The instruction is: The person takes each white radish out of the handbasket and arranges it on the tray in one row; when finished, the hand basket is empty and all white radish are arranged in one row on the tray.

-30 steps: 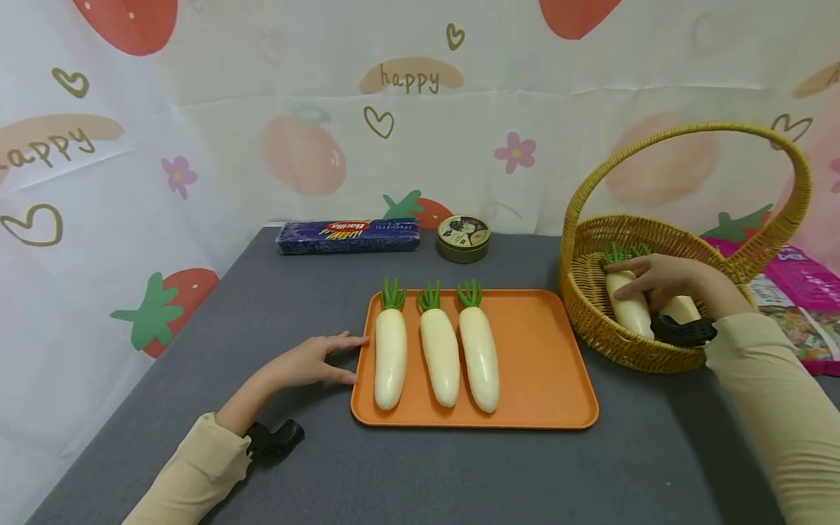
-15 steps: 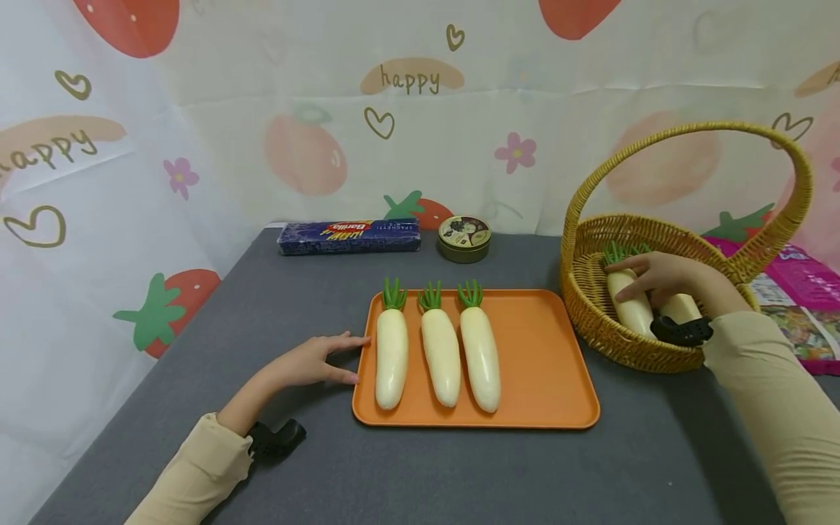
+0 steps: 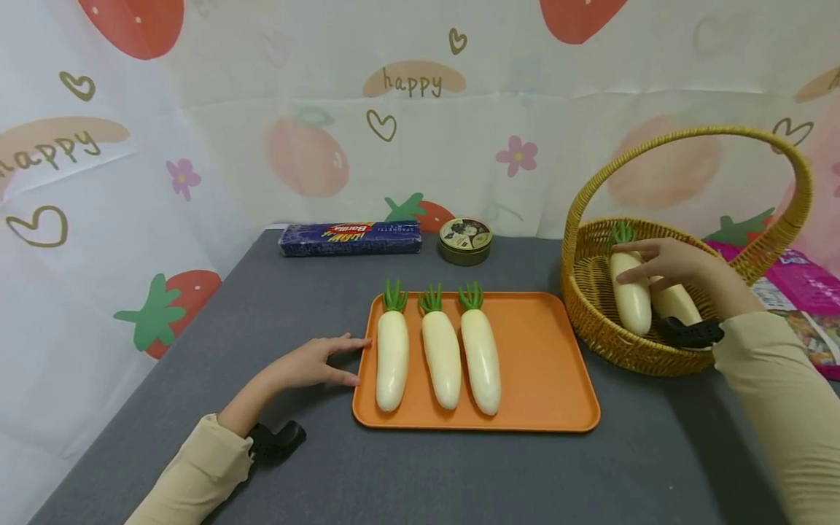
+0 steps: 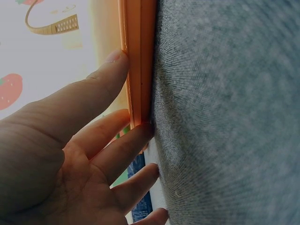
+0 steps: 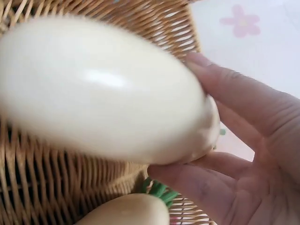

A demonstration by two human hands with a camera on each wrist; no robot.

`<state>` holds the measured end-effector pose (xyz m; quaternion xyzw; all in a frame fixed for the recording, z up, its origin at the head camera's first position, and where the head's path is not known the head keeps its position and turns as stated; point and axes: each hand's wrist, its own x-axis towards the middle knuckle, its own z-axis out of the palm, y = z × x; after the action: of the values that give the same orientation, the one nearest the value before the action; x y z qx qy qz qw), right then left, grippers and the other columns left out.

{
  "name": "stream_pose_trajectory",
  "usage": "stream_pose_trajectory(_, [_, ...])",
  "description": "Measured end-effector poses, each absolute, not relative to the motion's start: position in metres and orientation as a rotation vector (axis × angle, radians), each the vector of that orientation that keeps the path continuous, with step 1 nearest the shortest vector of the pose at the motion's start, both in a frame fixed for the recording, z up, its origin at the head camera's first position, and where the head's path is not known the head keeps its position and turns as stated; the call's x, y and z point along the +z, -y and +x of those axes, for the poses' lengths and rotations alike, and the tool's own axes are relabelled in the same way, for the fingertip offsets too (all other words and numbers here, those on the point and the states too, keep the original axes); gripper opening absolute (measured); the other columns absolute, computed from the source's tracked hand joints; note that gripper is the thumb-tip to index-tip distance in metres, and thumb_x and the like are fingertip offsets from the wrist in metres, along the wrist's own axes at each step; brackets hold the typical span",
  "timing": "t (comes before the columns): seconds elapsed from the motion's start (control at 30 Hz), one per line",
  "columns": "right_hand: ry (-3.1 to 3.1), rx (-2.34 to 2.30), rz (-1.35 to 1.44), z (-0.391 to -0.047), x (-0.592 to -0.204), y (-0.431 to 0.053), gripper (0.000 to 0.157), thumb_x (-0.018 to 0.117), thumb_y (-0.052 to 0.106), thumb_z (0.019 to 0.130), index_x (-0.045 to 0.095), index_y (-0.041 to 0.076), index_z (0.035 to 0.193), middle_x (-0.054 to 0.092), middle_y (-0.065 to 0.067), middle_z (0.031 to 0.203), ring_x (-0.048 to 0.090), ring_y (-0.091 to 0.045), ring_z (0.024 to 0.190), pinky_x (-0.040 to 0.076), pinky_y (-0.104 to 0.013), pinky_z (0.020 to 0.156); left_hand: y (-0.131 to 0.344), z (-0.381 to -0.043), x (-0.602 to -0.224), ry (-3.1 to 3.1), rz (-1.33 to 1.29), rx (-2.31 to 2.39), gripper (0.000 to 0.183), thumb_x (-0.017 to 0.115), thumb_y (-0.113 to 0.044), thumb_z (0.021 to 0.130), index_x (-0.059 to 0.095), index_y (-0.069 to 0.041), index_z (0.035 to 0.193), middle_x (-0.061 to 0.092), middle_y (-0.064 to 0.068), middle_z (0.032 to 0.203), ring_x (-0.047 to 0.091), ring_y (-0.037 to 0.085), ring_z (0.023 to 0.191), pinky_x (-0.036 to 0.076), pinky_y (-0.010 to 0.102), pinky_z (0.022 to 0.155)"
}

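In the head view my right hand (image 3: 679, 266) grips a white radish (image 3: 632, 299) near its green leafy top, inside the wicker basket (image 3: 593, 343). Thumb and fingers lie on opposite sides of this radish in the right wrist view. Beside it in the basket is a second radish (image 3: 677, 302), partly covered by the hand. My left hand (image 3: 308, 364) touches the left rim of an orange tray (image 3: 545, 364), its fingers extended and thumb against the edge. Three white radishes lie side by side on the tray: a left one (image 3: 392, 361), a middle one (image 3: 442, 361) and a right one (image 3: 481, 361).
A blue spaghetti box (image 3: 351, 239) and a round tin (image 3: 465, 241) stand at the back of the grey table (image 3: 420, 477). The basket's tall handle (image 3: 689, 133) arches above my right hand. A pink package (image 3: 803, 281) lies right of the basket.
My right hand has raised the gripped radish slightly within the basket, uncovering more of the radish beside it. The left hand and the tray have stayed in place.
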<state>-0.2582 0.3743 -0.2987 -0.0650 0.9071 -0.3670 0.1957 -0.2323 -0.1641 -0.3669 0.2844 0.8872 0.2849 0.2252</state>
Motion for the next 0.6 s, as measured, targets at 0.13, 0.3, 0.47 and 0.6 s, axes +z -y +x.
stream_pose_trajectory(0.13, [-2.476,-1.173,-0.196,-0.254,-0.294,-0.376,0.074,0.059,0.023,0.088,0.015,0.0,0.142,0.008,-0.034,0.139,0.028,-0.047,0.119,0.044,-0.045,0.081,0.163,-0.232,-0.368,-2.433,0.77,0.807,0.068,0.065,-0.034,0.082,0.037,-0.007,0.138,0.021,0.029,0.139,0.017,0.043,0.127,0.018,0.059,0.095])
stream_pose_trajectory(0.3, [-2.452,-1.27,-0.217,-0.25,-0.29,-0.376,0.071,0.058,0.021,0.089,0.015,0.004,0.144,-0.001,-0.032,0.141,0.016,-0.047,0.124,0.042,-0.046,0.083,0.163,-0.233,-0.368,-2.438,0.781,0.797,0.068,0.065,-0.034,0.082,0.037,-0.006,0.138,0.021,0.029,0.139,0.018,0.043,0.126,0.019,0.059,0.095])
stream_pose_trajectory(0.47, [-2.43,-1.347,-0.218,-0.245,-0.285,-0.373,0.07,0.056,0.018,0.09,0.013,0.006,0.144,-0.006,-0.03,0.142,0.011,-0.047,0.126,0.04,-0.048,0.085,0.164,-0.233,-0.367,-2.442,0.78,0.798,0.067,0.065,-0.033,0.082,0.037,-0.006,0.137,0.022,0.029,0.138,0.019,0.043,0.126,0.019,0.059,0.095])
stream_pose_trajectory(0.6, [-2.446,-1.362,-0.24,-0.238,-0.28,-0.368,0.069,0.055,0.017,0.091,0.013,0.006,0.144,-0.003,-0.028,0.143,0.02,-0.046,0.124,0.041,-0.048,0.084,0.164,-0.233,-0.367,-2.44,0.782,0.8,0.067,0.065,-0.033,0.082,0.037,-0.005,0.137,0.022,0.03,0.138,0.019,0.044,0.126,0.02,0.059,0.094])
